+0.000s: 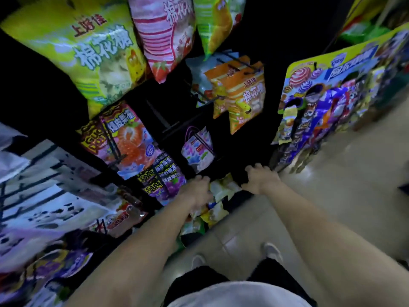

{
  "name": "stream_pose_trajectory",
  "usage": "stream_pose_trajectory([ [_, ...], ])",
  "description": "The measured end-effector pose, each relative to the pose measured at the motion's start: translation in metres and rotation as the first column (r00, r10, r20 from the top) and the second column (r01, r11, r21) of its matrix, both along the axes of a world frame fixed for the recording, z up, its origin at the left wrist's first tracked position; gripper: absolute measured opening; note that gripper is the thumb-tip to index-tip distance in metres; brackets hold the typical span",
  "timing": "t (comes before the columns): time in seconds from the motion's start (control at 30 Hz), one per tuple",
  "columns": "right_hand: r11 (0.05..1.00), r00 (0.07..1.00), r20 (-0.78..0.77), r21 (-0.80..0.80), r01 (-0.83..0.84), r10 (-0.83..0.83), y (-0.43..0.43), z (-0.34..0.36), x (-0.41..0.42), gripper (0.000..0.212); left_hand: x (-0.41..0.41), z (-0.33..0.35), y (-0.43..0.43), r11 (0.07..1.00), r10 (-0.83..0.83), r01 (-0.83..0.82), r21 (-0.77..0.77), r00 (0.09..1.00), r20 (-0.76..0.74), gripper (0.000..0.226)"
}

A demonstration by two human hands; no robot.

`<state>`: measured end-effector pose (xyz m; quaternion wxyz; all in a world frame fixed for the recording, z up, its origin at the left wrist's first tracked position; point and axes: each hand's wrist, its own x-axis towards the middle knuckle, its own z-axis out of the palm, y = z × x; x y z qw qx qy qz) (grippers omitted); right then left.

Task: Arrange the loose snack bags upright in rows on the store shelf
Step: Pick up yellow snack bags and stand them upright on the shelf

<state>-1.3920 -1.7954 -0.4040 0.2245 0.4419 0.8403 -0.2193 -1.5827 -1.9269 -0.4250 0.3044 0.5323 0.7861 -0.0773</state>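
- Big yellow-green bag [88,54] is hanging top left, pink striped bag [163,34] just beside it.
- Left hand [197,191] is reaching down to the snack bags [221,191] on the bottom shelf, fingers curled against the pile; can't tell if it is gripping one.
- Snack bags are lying jumbled low between both hands, not upright.
- Right hand [261,179] is hovering open, fingers spread, just right of the pile.
- Candy stand [332,103] is standing far right on the floor.
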Motion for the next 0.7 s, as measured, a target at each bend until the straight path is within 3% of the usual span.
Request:
stream_pose_trajectory([
  [0.13,0.997,0.997,-0.032,-0.025,0.072,-0.073,-0.015,-0.009,0.007,0.072,0.005,-0.015,0.005,0.993,-0.109,0.110,-0.044,0.994,0.020,0.064],
  [0.3,0.999,0.999,-0.010,-0.024,0.038,-0.038,-0.009,-0.062,0.025,0.070,0.029,-0.071,0.023,0.995,-0.081,0.085,-0.047,0.994,0.073,0.073],
  [0.5,0.999,1.000,0.019,0.026,-0.019,0.019,0.036,-0.240,0.025,0.063,0.041,-0.236,0.085,1.000,-0.015,0.013,0.027,0.996,0.089,0.067],
  [0.7,0.989,0.998,0.027,0.130,-0.063,0.060,0.068,-0.439,0.017,0.070,0.018,-0.429,0.105,0.994,0.005,0.001,0.112,0.998,-0.058,0.071],
])
